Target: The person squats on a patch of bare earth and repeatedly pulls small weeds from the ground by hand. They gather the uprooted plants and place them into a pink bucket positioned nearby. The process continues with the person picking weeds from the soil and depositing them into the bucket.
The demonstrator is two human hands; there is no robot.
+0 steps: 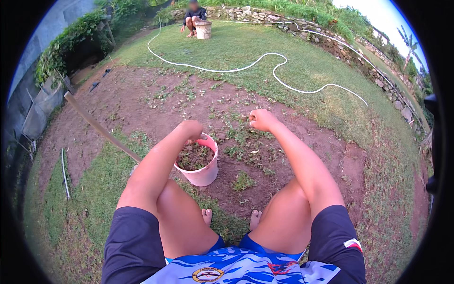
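A pink-white bucket [198, 176], filled with soil and pulled green weeds [193, 158], stands on the ground before me, left of the middle. My left hand [191, 129] is curled at its far rim, fingers pointing down. Whether it grips the rim or some weeds is hidden. Out to the right, my right hand [263, 119] is closed in the air above the soil; I cannot make out what is in its fingers. Small weeds [243, 181] and loose leaves lie on the bare brown soil [222, 163] beneath and between my hands.
A wooden pole [101, 125] slants up left of the bucket. Across the far grass winds a white hose [222, 71]. Another person [193, 19] squats there beside a whitish bucket [203, 30]. A stone wall [250, 14] borders the lawn; dark slippers [94, 86] lie far left.
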